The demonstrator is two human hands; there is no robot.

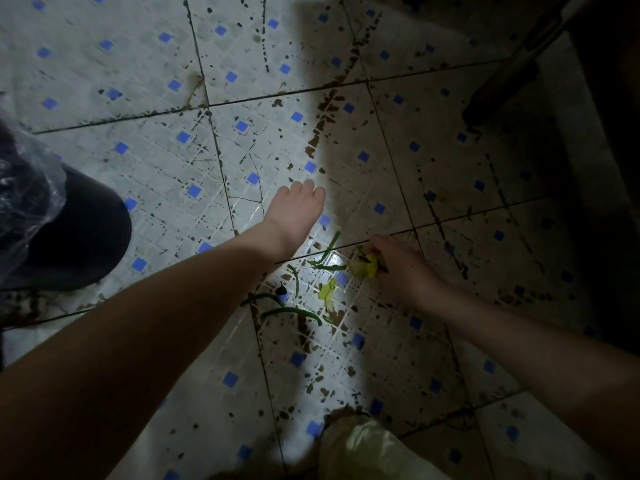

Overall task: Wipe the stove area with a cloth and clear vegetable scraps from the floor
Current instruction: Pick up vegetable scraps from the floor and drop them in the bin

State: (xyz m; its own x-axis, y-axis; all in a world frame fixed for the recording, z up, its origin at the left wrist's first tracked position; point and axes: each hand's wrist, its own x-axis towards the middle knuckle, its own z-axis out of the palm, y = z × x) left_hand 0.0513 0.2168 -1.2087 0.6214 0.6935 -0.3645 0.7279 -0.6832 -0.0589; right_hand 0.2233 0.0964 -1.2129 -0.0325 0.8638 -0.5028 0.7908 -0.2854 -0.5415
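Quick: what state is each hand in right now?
Left hand: cannot be told, its fingers are out of sight past the knuckles.
Right hand: closed, holding yellow-green scraps at the floor.

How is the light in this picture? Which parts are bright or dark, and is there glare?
Head view: a bright patch lights the floor tiles and the left hand, which looks washed out. Head view: the right hand, gripping yellowish scraps, sits in dimmer light, and the right edge is nearly black. Head view: small glare shines on the tile beside the green strips.
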